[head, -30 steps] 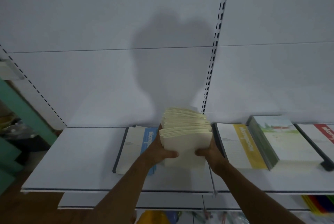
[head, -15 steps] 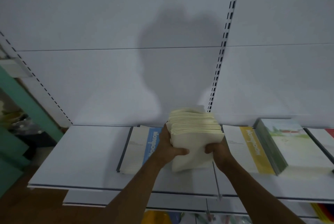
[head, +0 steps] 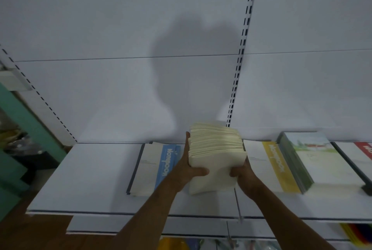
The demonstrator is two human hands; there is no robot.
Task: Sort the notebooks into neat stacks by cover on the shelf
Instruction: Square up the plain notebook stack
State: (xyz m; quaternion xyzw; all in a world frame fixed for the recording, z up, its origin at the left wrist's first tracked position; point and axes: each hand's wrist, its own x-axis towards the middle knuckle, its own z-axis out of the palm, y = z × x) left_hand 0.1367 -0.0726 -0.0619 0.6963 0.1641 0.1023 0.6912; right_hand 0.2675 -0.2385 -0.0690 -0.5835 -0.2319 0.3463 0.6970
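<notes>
From the head view I have a thick bundle of cream notebooks clamped between my left hand and right hand, fingers curled around its two sides, above the white shelf between the blue-banded stack and the yellow-banded stack. I judge it heavy and floppy, with thin covers that could slide, so gripping both sides low suits it. White slotted back panels rise behind.
</notes>
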